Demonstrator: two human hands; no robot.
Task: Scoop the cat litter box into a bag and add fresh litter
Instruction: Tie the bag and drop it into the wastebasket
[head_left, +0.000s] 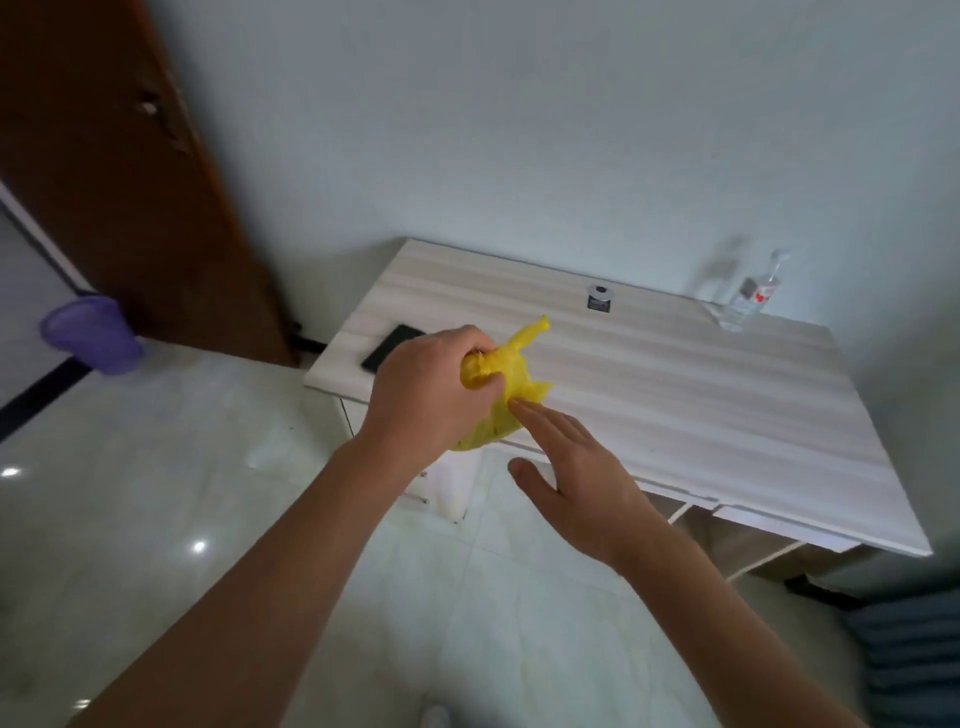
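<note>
Yellow bag (506, 384); pale wood-striped table (675, 405); purple bin (91, 335); brown door (119, 171).

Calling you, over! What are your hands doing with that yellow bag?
Left hand grips bunched yellow bag. Right hand open, fingertips touching it. Litter box not in view. Over.

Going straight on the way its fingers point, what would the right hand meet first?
The yellow bag gripped in the left hand; the right hand seems to touch it, though depth is unclear.

**Both bare arms reach forward**

The left hand (431, 395) curls its fingers round a crumpled yellow plastic bag (522, 364), back of the hand up. The right hand (576, 483) is flat, fingers straight, fingertips (519, 406) touching the bag, thumb spread.
</note>
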